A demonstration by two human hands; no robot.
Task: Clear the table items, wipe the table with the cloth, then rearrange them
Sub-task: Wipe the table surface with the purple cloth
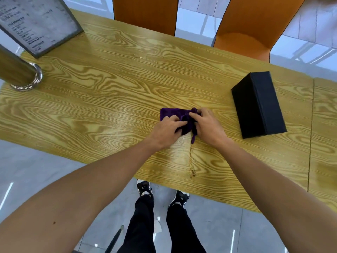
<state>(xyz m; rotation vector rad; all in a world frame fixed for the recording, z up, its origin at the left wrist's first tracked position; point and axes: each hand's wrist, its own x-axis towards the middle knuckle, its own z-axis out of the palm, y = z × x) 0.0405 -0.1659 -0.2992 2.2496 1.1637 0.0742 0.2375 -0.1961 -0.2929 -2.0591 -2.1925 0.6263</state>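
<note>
A purple cloth (171,113) lies bunched on the wooden table (109,92), a little right of its middle. My left hand (166,129) presses on the cloth's left part with fingers curled into the fabric. Touching it from the right, my right hand (207,125) grips the cloth's right end, and a purple strip hangs below that hand. A black rectangular box (259,105) lies on the table to the right of my hands, apart from them.
A framed menu stand (38,24) leans at the table's far left corner. A metal post with a ringed base (21,75) rises at the left edge. Two orange chairs (145,13) (249,31) stand behind the far edge. A table seam (311,134) runs at the right.
</note>
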